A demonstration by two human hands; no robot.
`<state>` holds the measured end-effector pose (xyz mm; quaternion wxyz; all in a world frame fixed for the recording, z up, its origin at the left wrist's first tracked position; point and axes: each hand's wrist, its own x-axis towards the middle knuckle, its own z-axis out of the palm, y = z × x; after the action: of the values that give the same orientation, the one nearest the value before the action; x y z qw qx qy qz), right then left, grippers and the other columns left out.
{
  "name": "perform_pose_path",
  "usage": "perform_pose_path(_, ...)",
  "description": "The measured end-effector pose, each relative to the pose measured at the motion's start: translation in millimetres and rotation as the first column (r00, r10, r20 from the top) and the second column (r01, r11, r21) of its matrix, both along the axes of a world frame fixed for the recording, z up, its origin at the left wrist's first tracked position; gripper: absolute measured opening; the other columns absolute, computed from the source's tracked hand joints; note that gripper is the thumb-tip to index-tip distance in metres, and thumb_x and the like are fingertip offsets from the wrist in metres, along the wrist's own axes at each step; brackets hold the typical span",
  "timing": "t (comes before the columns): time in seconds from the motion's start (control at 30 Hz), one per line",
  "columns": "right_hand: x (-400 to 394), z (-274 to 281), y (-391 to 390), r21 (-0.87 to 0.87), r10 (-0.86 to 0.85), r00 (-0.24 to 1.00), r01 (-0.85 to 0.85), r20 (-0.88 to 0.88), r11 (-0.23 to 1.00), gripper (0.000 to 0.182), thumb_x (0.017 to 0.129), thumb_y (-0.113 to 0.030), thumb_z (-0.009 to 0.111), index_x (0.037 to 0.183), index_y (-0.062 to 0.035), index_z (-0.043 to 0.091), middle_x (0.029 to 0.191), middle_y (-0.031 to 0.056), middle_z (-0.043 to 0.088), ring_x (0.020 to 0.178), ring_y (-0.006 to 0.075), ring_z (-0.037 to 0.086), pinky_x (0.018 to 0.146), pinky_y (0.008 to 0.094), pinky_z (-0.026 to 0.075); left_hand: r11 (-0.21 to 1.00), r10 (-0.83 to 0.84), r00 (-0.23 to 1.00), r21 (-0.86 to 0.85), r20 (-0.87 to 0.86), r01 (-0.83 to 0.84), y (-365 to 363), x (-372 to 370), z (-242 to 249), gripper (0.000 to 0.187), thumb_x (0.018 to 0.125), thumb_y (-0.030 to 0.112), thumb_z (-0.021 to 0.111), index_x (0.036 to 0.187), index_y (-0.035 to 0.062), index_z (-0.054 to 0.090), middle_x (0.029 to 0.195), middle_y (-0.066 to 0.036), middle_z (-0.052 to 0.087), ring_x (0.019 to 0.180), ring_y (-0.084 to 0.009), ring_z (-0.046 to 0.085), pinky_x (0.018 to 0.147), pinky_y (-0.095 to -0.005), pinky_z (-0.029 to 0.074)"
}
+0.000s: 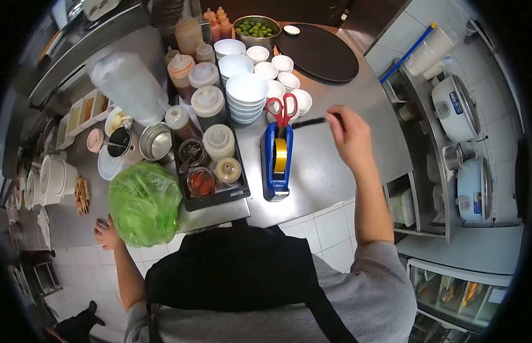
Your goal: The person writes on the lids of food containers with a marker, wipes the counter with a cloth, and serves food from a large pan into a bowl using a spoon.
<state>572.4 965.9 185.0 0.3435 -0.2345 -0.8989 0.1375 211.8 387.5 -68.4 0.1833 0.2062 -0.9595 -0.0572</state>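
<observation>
A thin black strip-like item (309, 122) is pinched between the fingers of my right hand (350, 134), over the steel counter and just right of the tape dispenser. That blue dispenser (269, 166) bears a yellow tape roll (280, 155), and red-handled scissors (281, 108) stand upright at its far end. On the left, my left hand (108, 233) is at the counter edge beside a green plastic bag (145, 204); its fingers look curled around something small and dark that I cannot make out.
Sauce bottles (208, 102) and jars fill a black tray (217, 200) at the centre. Stacked white bowls (246, 88), a bowl of green fruit (257, 27) and a round black tray (317, 51) lie beyond. Rice cookers (453, 108) stand right. Part of another person (77, 326) shows lower left.
</observation>
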Motion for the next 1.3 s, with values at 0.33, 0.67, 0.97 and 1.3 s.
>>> perform_pose_path(0.33, -65, -34, -4, -0.189, 0.152, 0.939, -0.096, 0.309, 0.977, 0.04, 0.084, -0.029, 0.064, 0.114, -0.0053, 0.053, 0.082, 0.0154, 0.063, 0.076, 0.0328, 0.063, 0.066, 0.0397, 0.049, 0.994, -0.031, 0.999, 0.109, -0.005, 0.032, 22, 19, 23, 0.063, 0.08, 0.06, 0.052, 0.132, 0.0259, 0.043, 0.141, -0.003, 0.034, 0.132, -0.0218, 0.03, 0.096, -0.0569, 0.029)
perform_pose_path(0.67, 16, -183, -151, -0.674, -0.263, 0.944, 0.062, -0.199, 0.736, 0.103, 0.064, -0.018, 0.082, 0.144, -0.0037, 0.017, 0.138, 0.0228, 0.035, 0.124, 0.0304, 0.039, 0.1, 0.0405, 0.033, 0.985, -0.077, 0.994, 0.147, -0.081, 0.088, 24, 22, 16, 0.064, 0.081, 0.054, 0.055, 0.133, 0.0199, 0.041, 0.142, -0.008, 0.032, 0.132, -0.026, 0.028, 0.095, -0.0558, 0.033)
perform_pose_path(0.97, 44, -194, -66, -0.805, 0.107, 0.991, -0.132, -0.085, 0.579, 0.092, 0.058, -0.008, 0.077, 0.139, -0.0022, 0.033, 0.122, 0.0115, 0.051, 0.108, 0.0203, 0.052, 0.094, 0.0315, 0.042, 0.981, -0.082, 0.996, 0.17, -0.043, 0.088, 38, 36, 44, 0.061, 0.08, 0.047, 0.057, 0.13, 0.0162, 0.043, 0.14, -0.012, 0.032, 0.132, -0.0278, 0.026, 0.093, -0.0589, 0.033)
perform_pose_path(1.3, 13, -163, -5, -0.922, 0.404, 0.915, -0.148, 0.009, 0.357, 0.106, 0.052, -0.009, 0.08, 0.143, -0.0052, 0.025, 0.129, 0.0116, 0.044, 0.115, 0.0221, 0.048, 0.099, 0.0343, 0.039, 0.979, -0.082, 0.995, 0.185, -0.05, 0.09, 48, 47, 62, 0.056, 0.08, 0.044, 0.06, 0.126, 0.0142, 0.048, 0.134, -0.014, 0.038, 0.129, -0.0289, 0.031, 0.098, -0.0579, 0.027)
